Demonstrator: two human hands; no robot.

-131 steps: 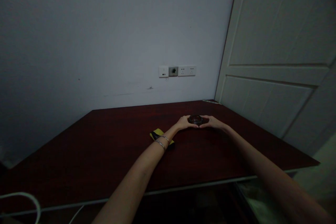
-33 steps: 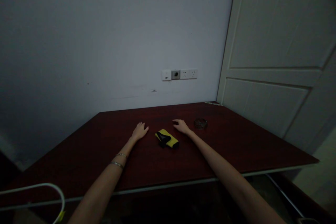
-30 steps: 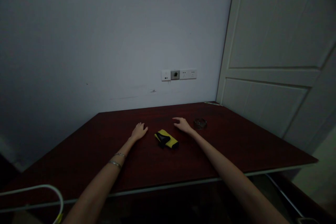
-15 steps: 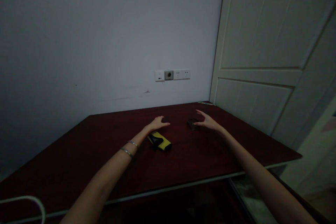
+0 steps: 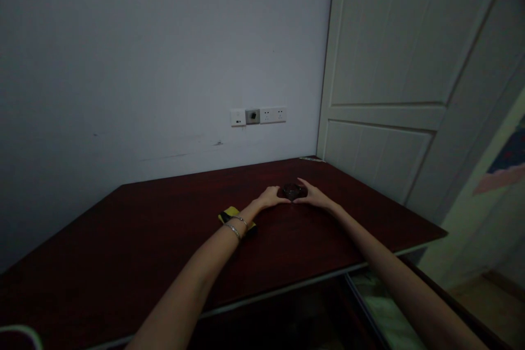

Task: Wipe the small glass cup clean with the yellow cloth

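Between my two hands sits a small dark, see-through round dish (image 5: 292, 191), like a glass ashtray, at the far middle of the dark red table (image 5: 164, 240). My left hand (image 5: 271, 197) curves round its left side, with the thumb in front. From the right, my right hand (image 5: 314, 196) cups it, thumb along the near rim and fingers behind. Under my left wrist lies a yellow and black folded pouch-like item (image 5: 230, 212), partly hidden by the arm. Two bracelets are on the left wrist.
Wall sockets (image 5: 266, 115) sit above the table's back edge. A white panelled door (image 5: 381, 120) stands to the right. Below the front edge is an open drawer-like space with pale cloth (image 5: 385, 311). A white curved tube (image 5: 24, 331) shows at lower left.
My left hand has moved right, away from the yellow and black item, to the dish. Both hands have closed in around the dish. The view has turned slightly to the right.
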